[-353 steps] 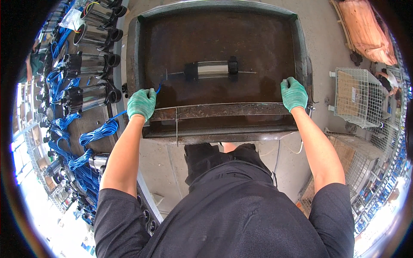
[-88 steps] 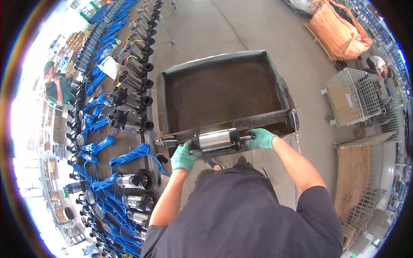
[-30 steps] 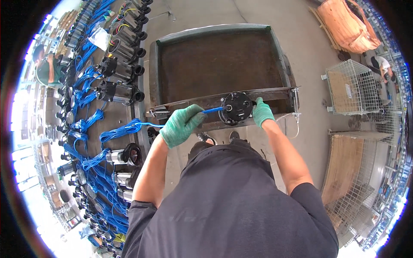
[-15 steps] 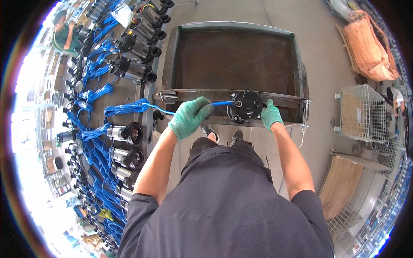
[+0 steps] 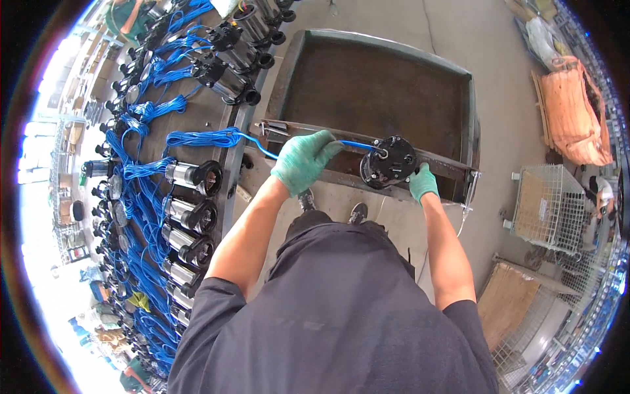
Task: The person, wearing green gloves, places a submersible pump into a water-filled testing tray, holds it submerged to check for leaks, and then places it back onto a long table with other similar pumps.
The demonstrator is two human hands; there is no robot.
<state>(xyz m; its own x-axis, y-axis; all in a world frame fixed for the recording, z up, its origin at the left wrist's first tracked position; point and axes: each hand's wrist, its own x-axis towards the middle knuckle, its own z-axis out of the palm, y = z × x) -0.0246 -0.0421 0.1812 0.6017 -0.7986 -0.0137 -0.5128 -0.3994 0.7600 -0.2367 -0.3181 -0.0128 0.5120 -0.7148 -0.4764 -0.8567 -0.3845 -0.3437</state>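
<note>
A pump with a round black lid (image 5: 396, 157) hangs at the near edge of a dark metal tank (image 5: 470, 118), over its crossbar. It tilts, so part of its dark side shows. My right hand (image 5: 423, 184), in a green glove, is closed at the pump's right edge; the part it grips is mostly hidden. Also gloved in green, my left hand (image 5: 303, 161) is closed around the blue cable (image 5: 357, 144) that comes out of the lid. On its other side the cable runs to a tied blue coil (image 5: 203, 138) on the bench.
Along the left, a long bench (image 5: 197, 113) carries many steel-and-black pumps (image 5: 190, 213) and blue cable bundles. Wire mesh crates (image 5: 548, 207) and an orange wrapped bale (image 5: 574, 111) stand at the right. Another person in a green top (image 5: 125, 20) is at the far left.
My view has turned, so the tank and bench appear slanted. The pump has tilted and sits further over the crossbar. Both hands keep their hold.
</note>
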